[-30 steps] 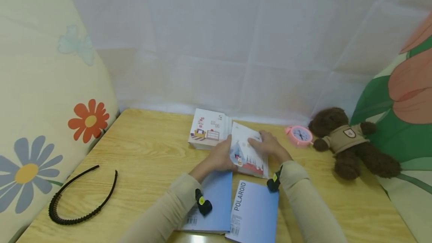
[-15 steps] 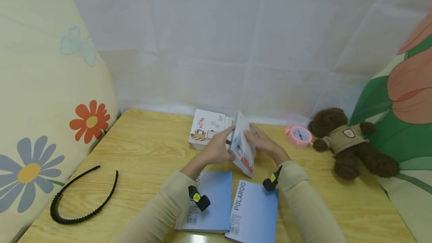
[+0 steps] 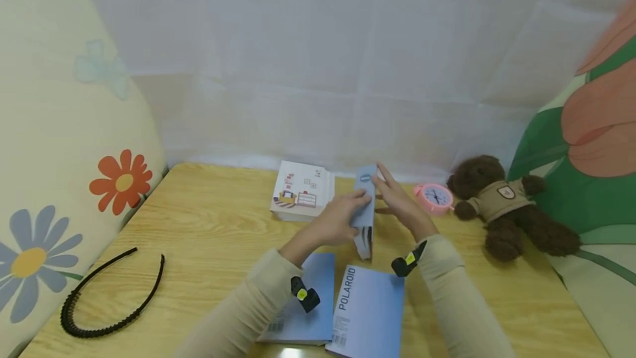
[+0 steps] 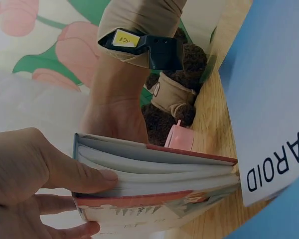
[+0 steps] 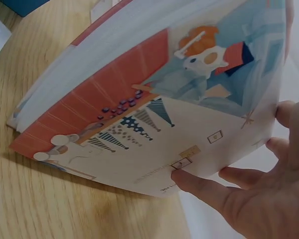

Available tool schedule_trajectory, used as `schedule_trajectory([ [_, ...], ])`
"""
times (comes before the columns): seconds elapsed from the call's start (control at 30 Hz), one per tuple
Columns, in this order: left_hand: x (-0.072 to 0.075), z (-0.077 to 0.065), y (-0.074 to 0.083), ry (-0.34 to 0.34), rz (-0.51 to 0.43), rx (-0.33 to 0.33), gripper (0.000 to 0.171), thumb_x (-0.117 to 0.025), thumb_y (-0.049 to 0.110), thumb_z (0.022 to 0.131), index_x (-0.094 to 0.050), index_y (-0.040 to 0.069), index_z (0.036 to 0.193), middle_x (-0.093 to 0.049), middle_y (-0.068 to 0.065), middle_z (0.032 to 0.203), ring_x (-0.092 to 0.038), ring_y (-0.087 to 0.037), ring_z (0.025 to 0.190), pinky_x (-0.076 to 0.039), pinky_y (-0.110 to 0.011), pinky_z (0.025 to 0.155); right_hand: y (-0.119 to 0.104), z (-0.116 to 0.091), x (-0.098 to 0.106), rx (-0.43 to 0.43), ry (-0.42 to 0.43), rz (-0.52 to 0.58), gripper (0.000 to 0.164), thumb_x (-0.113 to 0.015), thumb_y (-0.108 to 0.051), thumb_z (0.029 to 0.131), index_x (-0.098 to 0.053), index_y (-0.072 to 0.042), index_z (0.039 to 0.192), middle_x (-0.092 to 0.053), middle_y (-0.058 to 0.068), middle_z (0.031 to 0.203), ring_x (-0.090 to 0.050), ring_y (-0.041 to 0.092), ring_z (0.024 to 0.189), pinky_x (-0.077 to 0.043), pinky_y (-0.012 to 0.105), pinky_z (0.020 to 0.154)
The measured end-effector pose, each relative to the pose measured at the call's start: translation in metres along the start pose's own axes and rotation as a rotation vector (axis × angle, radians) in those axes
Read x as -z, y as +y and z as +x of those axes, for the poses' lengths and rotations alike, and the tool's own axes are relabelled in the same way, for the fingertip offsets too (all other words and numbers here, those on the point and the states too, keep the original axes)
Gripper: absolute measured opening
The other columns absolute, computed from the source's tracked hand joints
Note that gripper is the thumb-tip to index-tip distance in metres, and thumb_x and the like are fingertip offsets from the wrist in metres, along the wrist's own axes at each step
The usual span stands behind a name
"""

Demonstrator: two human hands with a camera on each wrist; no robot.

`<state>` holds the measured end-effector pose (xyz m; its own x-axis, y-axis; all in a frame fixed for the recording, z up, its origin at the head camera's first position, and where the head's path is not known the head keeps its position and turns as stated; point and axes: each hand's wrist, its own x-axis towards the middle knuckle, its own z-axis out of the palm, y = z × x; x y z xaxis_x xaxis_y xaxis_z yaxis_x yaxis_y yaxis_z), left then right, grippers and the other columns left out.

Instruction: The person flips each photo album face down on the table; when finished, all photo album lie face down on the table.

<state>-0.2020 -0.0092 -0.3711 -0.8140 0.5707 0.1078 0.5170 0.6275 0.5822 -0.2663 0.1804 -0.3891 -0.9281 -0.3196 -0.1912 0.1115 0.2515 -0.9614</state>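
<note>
In the head view, a small photo album (image 3: 365,198) stands on edge near the back, its blue spine toward me. My left hand (image 3: 338,220) grips it; the left wrist view has the thumb (image 4: 99,180) across the page edges and the other fingers under the cover. My right hand (image 3: 402,203) is on the album's right side. In the right wrist view its extended fingers (image 5: 202,189) touch the illustrated cover (image 5: 154,144) and its edge. Two blue albums lie in front: one lettered POLAROID (image 3: 370,314), the other (image 3: 318,291) partly under my left forearm.
A stack of white illustrated albums (image 3: 300,189) sits left of my hands. Right of them are a pink alarm clock (image 3: 434,199) and a brown teddy bear (image 3: 502,203). A black headband (image 3: 111,297) lies at left. White cloth (image 3: 278,98) hangs behind the wooden table (image 3: 213,225).
The album has turned from lying face up at a slant to standing on edge, its spine now toward the camera. My right hand's fingers have shifted from its cover face to its right side.
</note>
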Motion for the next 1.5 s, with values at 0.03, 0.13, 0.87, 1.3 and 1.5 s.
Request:
schedule_trajectory([
  [0.03, -0.001, 0.0, 0.001, 0.0, 0.001, 0.0, 0.078, -0.073, -0.005, 0.079, -0.04, 0.003, 0.15, -0.027, -0.016, 0.16, -0.031, -0.042, 0.141, -0.034, -0.053, 0.111, 0.001, -0.001, 0.001, -0.004, 0.001, 0.011, 0.065, -0.033, -0.044, 0.107, 0.003, -0.033, 0.16, -0.011, 0.017, 0.164, -0.031, 0.046, 0.14, -0.041, 0.061, 0.102],
  [0.13, -0.002, -0.002, -0.002, 0.023, -0.04, 0.002, 0.085, -0.074, -0.005, 0.077, -0.035, 0.002, 0.152, -0.027, -0.019, 0.159, -0.035, -0.041, 0.139, -0.037, -0.052, 0.109, 0.003, -0.002, 0.001, -0.012, -0.002, 0.036, 0.064, -0.034, -0.042, 0.107, 0.002, -0.033, 0.16, -0.013, 0.017, 0.164, -0.032, 0.047, 0.139, -0.042, 0.062, 0.102],
  [0.87, -0.049, 0.004, -0.045, -0.077, -0.415, 0.077, 0.116, -0.085, 0.005, 0.072, -0.012, 0.027, 0.16, -0.052, -0.01, 0.142, -0.052, -0.03, 0.125, -0.04, -0.05, 0.106, 0.013, -0.004, 0.008, -0.018, 0.063, 0.152, 0.063, -0.039, -0.038, 0.107, -0.008, -0.034, 0.161, -0.022, 0.016, 0.162, -0.036, 0.047, 0.137, -0.044, 0.057, 0.102],
  [1.3, -0.055, 0.014, -0.044, -0.13, -0.281, 0.178, 0.114, -0.084, 0.018, 0.073, -0.01, 0.014, 0.161, -0.039, -0.019, 0.153, -0.046, -0.034, 0.132, -0.038, -0.05, 0.109, 0.024, -0.01, 0.021, 0.005, 0.206, 0.233, 0.054, -0.033, -0.021, 0.108, -0.019, -0.025, 0.16, -0.022, 0.014, 0.162, -0.038, 0.038, 0.136, -0.044, 0.047, 0.102],
  [1.5, -0.057, 0.015, -0.043, -0.137, -0.112, 0.205, 0.098, -0.083, 0.019, 0.075, -0.029, 0.01, 0.157, -0.046, -0.017, 0.146, -0.047, -0.029, 0.127, -0.039, -0.046, 0.108, 0.036, -0.015, 0.026, -0.043, 0.33, -0.129, 0.064, -0.054, -0.023, 0.101, -0.027, -0.005, 0.156, -0.029, 0.026, 0.156, -0.039, 0.038, 0.136, -0.039, 0.047, 0.109],
])
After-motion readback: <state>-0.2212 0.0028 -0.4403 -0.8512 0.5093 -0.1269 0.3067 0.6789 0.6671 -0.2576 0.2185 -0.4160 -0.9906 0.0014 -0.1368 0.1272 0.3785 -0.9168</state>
